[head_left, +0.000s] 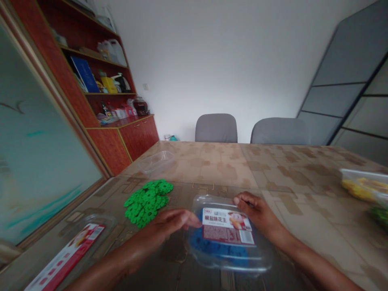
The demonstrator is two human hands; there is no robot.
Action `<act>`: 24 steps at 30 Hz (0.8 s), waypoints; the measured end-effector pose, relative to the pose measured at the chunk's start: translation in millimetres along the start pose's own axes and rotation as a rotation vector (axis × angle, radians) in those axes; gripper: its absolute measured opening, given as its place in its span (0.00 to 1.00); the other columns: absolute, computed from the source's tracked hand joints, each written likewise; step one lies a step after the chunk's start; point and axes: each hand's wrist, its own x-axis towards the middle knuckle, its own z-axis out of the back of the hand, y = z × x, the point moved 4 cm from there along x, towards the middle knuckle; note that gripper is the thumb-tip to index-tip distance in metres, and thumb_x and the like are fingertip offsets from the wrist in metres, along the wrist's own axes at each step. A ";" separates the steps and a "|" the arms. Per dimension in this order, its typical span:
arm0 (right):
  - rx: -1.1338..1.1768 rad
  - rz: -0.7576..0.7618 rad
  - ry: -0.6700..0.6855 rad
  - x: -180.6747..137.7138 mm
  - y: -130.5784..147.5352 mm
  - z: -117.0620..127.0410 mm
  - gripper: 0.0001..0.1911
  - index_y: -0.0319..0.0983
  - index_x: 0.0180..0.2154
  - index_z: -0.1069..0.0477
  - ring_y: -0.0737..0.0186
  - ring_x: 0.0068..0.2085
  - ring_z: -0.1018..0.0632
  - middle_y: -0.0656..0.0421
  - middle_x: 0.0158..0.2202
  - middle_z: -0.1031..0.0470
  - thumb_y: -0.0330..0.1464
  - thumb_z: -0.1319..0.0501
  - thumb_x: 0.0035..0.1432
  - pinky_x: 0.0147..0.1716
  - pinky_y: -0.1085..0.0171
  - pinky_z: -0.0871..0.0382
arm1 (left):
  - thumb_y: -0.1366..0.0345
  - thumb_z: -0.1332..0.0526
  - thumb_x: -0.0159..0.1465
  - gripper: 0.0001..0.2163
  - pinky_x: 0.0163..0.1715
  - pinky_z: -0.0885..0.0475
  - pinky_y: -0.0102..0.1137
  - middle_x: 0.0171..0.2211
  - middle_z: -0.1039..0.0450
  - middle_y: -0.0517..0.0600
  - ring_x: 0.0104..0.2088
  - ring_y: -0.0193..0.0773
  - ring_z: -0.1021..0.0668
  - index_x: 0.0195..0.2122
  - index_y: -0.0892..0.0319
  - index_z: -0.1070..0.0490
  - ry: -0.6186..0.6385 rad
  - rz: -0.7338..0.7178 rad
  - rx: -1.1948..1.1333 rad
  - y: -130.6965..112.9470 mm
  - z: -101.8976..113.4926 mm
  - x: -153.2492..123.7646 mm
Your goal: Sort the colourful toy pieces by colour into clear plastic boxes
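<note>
A clear plastic food box (224, 256) with its lid on lies on the table in front of me. Blue flat pieces (221, 248) show through the plastic. A white and dark red label (226, 226) with a cartoon figure is stuck on the lid. At the box's left edge, my left hand (177, 220) has its fingers stretched out, the tips touching the lid beside the label. My right hand (253, 208) is closed on the far right corner of the box, with its fingers curled. To the left of the box is a pile of green flower-shaped plastic discs (147, 202).
A clear lid with a red and white label (71, 254) lies at the near left. Behind the green discs stands a clear tray (156, 161). A box of yellow pieces (360, 188) and some green items (378, 216) are at right. Two grey chairs (216, 128) stand across the table.
</note>
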 end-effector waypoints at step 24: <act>0.067 0.126 0.249 -47.6 58.1 -25.6 0.20 0.40 0.31 0.28 0.66 0.27 0.29 0.62 0.25 0.30 0.45 0.50 0.64 0.25 0.70 0.36 | 0.42 0.43 0.58 0.26 0.15 0.46 0.22 0.26 0.26 0.52 0.19 0.29 0.33 0.31 0.64 0.24 0.226 0.301 -0.426 11.8 -11.6 -48.8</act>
